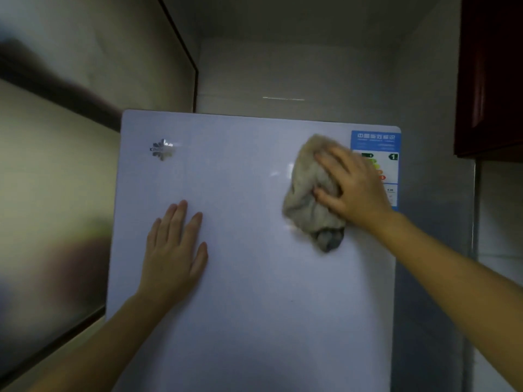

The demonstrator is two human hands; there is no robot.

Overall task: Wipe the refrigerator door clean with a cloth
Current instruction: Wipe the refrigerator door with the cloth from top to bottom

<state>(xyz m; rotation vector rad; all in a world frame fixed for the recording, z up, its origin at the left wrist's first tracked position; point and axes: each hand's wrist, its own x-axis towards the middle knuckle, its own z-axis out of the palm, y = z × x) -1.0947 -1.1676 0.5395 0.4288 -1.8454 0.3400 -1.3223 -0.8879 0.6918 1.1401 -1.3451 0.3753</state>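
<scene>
A pale refrigerator door fills the view, seen from above and in front. The right hand presses a crumpled beige cloth against the door's upper right, fingers curled into its folds, beside a blue energy label (partly hidden by the hand). Most unwiped door lies to the left and below the cloth. The left hand rests flat on the door, fingers straight, holding nothing, lower left. A silver logo sits upper left. 1 dark red cabinet hangs at right; grey walls surround.
</scene>
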